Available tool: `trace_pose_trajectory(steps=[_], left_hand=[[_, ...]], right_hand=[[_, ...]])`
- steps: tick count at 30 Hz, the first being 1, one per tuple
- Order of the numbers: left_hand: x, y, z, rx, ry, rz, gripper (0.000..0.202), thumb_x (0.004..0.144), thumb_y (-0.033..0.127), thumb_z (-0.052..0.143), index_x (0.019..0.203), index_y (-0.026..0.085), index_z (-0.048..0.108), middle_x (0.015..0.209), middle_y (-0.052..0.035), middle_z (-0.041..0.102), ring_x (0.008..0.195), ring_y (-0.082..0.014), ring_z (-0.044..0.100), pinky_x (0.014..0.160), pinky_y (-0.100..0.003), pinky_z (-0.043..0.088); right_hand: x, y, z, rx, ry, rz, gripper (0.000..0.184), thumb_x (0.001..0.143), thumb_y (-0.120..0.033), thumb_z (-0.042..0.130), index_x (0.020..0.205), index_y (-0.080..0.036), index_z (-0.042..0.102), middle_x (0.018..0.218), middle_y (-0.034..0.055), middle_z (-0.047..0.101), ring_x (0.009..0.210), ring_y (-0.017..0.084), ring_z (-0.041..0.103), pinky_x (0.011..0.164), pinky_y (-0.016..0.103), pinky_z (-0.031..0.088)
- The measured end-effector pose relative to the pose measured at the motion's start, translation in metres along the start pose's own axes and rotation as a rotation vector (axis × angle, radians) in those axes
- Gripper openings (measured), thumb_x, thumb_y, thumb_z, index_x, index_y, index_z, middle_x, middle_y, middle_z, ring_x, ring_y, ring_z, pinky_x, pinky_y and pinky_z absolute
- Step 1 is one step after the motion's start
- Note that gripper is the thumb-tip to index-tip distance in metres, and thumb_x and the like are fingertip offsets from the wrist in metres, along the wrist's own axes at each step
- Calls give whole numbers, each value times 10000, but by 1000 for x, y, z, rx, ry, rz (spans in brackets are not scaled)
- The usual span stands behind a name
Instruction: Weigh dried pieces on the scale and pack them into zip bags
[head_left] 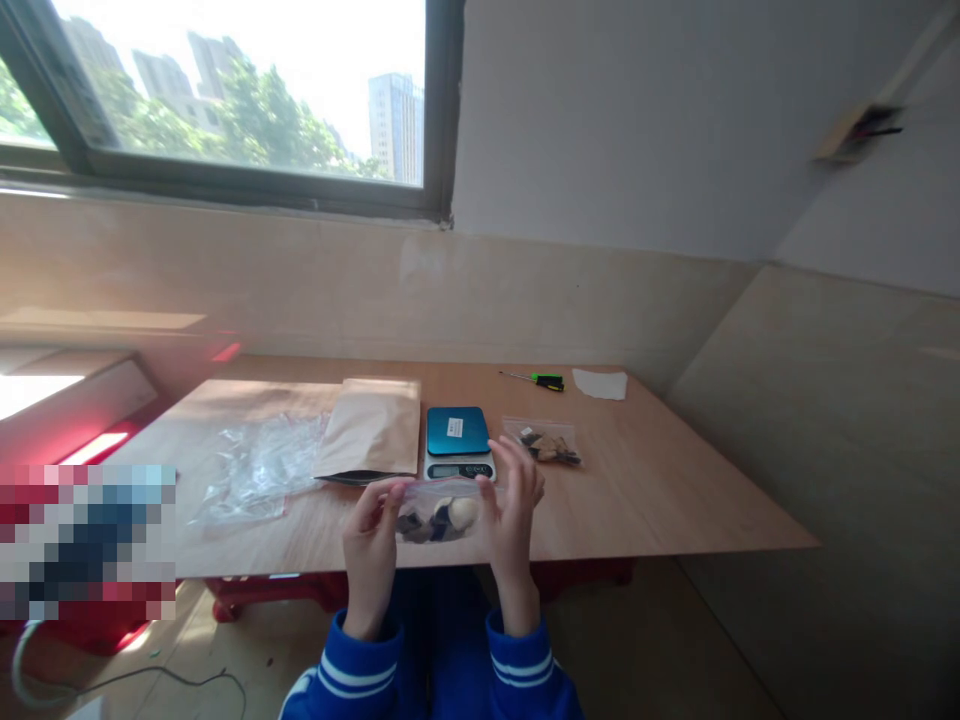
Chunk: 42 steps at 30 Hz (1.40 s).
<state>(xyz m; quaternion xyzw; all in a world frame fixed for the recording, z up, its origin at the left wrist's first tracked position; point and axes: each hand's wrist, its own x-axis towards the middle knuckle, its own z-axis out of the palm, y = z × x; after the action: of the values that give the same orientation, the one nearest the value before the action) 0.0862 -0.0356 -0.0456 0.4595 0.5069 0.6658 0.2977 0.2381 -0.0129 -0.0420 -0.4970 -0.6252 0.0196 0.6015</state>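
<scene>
"Starting with the left hand (373, 540), what is being held?"

"A small, clear plastic zip bag (435, 508), edged along its top with a pinkish-red strip. Its upper left corner is pinched between thumb and fingers. Inside, a pale, rounded piece (463, 513) and some dark pieces (440, 524) can be seen."

"How is the right hand (516, 520) placed?"

"It is raised at the bag's other end. The thumb is set by the upper right corner, while the fingers are lifted and parted from it; whether the plastic is gripped there cannot be told. The two hands are set apart, with the bag between them."

"Where is the bag located?"

"By the near edge of the brown wooden surface (645, 490), on the near side of a white digital scale with a square blue plate (460, 438). Whether the wood is touched cannot be told."

"What is placed around the scale?"

"To its left, a light brown paper pouch (375, 425) is laid; farther left, a heap of crumpled clear plastic bags (270, 465) is spread. To its right, a second clear zip bag (551, 432) is filled with brown and dark pieces."

"And on the far side?"

"A green-and-black-handled screwdriver (550, 382) is laid, with an irregular white paper scrap (600, 384) to its right."
</scene>
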Motion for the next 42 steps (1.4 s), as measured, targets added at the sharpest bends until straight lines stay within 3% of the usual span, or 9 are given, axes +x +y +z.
trace_pose_trajectory(steps=[3,5,8,12,17,22,30,35,42], left_hand=[[-1,-1,3,-26,-53,-2,213,837,408,594,846,213,680,812,-7,695,765,-163,638,695,-233,496],[-2,-1,4,-56,-90,3,208,846,396,585,847,210,678,829,-11,692,792,-166,639,728,-240,498],[-3,1,2,-73,-155,4,197,849,377,587,867,204,680,863,-24,691,852,-175,637,764,-245,493],[-4,6,-1,-139,-209,-57,200,825,364,625,943,208,660,914,-32,704,876,-185,654,768,-260,505],[-4,6,0,-204,-130,-68,177,797,367,657,850,198,647,839,-26,708,806,-186,674,733,-274,527],[-5,1,2,-203,-81,-43,161,787,345,672,854,199,658,839,-22,707,834,-191,676,725,-272,535],[-6,-4,2,-176,-102,2,126,776,306,684,844,201,695,849,-25,705,833,-187,660,761,-279,527],[-7,-7,2,-103,-110,41,131,799,316,655,859,204,688,857,-32,698,844,-189,648,785,-286,506],[-9,-9,6,-26,6,24,138,833,345,606,860,213,637,838,-22,682,819,-179,639,749,-270,492]], right_hand=[[4,-12,-1,38,-270,-133,254,892,-412,560,1069,-249,640,1118,61,670,1145,242,544,990,396,334],[4,-16,1,75,-335,-141,149,879,-369,594,903,-246,676,927,27,717,985,215,619,918,367,374],[3,-16,3,104,-300,-72,172,862,-346,621,743,-232,672,748,8,712,769,188,641,805,347,406],[3,-16,1,134,-270,-6,135,845,-305,650,731,-238,676,739,-1,720,750,188,638,768,337,418],[4,-21,1,155,-320,-9,67,831,-306,668,801,-250,691,796,-4,733,799,192,644,789,346,419],[2,-27,7,176,-335,-51,115,851,-310,641,767,-235,665,763,-4,719,759,187,635,792,346,401],[-2,-28,13,187,-363,-11,89,859,-286,633,787,-239,658,799,-2,715,799,186,629,796,330,403],[-6,-29,18,160,-288,4,144,880,-232,603,739,-236,636,745,-7,694,759,182,608,771,324,406],[-11,-30,26,180,-326,19,89,870,-249,621,782,-234,627,797,-1,700,784,185,613,786,329,407]])
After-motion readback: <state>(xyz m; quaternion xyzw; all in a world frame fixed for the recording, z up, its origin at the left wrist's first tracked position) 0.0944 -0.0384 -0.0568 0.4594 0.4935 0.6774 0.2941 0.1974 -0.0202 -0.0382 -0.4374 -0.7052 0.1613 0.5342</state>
